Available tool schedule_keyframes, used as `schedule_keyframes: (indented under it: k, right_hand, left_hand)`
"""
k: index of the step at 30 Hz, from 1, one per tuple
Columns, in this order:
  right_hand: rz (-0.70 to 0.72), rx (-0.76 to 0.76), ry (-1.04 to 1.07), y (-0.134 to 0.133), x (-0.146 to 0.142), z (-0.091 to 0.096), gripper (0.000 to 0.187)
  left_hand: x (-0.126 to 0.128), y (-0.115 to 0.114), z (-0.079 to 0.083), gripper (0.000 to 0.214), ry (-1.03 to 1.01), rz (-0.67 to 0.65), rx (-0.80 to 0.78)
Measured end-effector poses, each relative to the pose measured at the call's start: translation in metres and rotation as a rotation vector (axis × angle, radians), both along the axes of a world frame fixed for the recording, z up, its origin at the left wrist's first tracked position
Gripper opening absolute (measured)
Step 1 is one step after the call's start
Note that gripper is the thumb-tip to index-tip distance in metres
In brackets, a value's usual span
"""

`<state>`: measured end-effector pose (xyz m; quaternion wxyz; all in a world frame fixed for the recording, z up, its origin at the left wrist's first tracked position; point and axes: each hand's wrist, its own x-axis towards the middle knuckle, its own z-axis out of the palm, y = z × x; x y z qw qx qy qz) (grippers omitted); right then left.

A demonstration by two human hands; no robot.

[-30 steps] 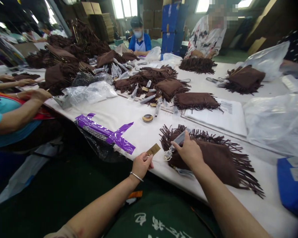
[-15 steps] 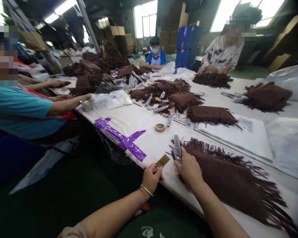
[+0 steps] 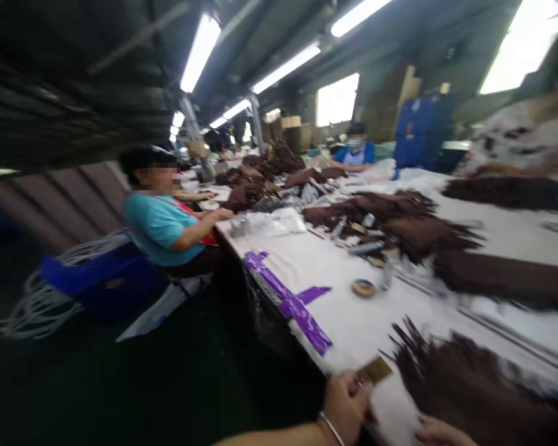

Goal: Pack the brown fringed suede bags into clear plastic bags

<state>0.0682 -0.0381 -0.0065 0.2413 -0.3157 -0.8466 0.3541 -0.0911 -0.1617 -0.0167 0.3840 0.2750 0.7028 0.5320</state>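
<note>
The white table (image 3: 320, 263) stretches to the lower right of the frame, where the brown fringed bag (image 3: 474, 387) lies blurred, with purple tape (image 3: 291, 302) on the table's edge near the centre. At the bottom, the left hand (image 3: 346, 406) is left of the bag, and the right hand (image 3: 442, 432) is cut off beside it, its grip impossible to tell. The left thumb and fingers pinch a tan tag (image 3: 376, 370), with a tape roll (image 3: 363, 288) above it in the frame
</note>
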Motion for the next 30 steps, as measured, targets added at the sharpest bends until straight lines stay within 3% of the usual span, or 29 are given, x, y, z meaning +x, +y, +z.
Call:
schedule_keyframes:
  k: [4, 6, 8, 10, 14, 18, 22, 26, 30]
  right_hand:
    - [0.251, -0.036, -0.093, -0.03, 0.06, 0.025, 0.032]
    - [0.11, 0.072, -0.186, -0.038, 0.063, 0.031, 0.031]
    - [0.017, 0.206, -0.324, -0.045, 0.055, 0.026, 0.056]
    - [0.007, 0.301, -0.418, -0.048, 0.05, 0.018, 0.069]
    - [0.044, 0.373, -0.449, -0.036, 0.06, 0.007, 0.063]
    - [-0.034, 0.436, -0.474, -0.019, 0.079, 0.006, 0.054]
    - [-0.113, 0.492, -0.385, -0.032, 0.091, -0.008, 0.051]
    - [-0.215, 0.52, -0.268, -0.061, 0.11, -0.026, 0.051]
    - [-0.26, 0.521, -0.208, -0.073, 0.118, -0.022, 0.05]
  left_hand:
    - [-0.006, 0.005, 0.01, 0.035, 0.06, -0.038, 0.079]
    - [-0.009, 0.012, 0.005, 0.031, 0.029, -0.065, 0.105]
    - [-0.008, 0.014, 0.001, 0.029, -0.003, -0.067, 0.108]
    - [-0.007, 0.011, 0.001, 0.029, -0.031, -0.054, 0.095]
    - [-0.005, 0.011, 0.009, 0.03, -0.011, -0.1, 0.089]
    - [0.005, 0.032, 0.028, 0.025, 0.274, -0.274, 0.174]
    - [0.032, 0.07, 0.04, 0.022, 0.761, -0.501, 0.347]
    - [0.06, 0.088, 0.03, 0.025, 1.238, -0.755, 0.393]
    - [0.07, 0.084, 0.019, 0.028, 1.314, -0.839, 0.357]
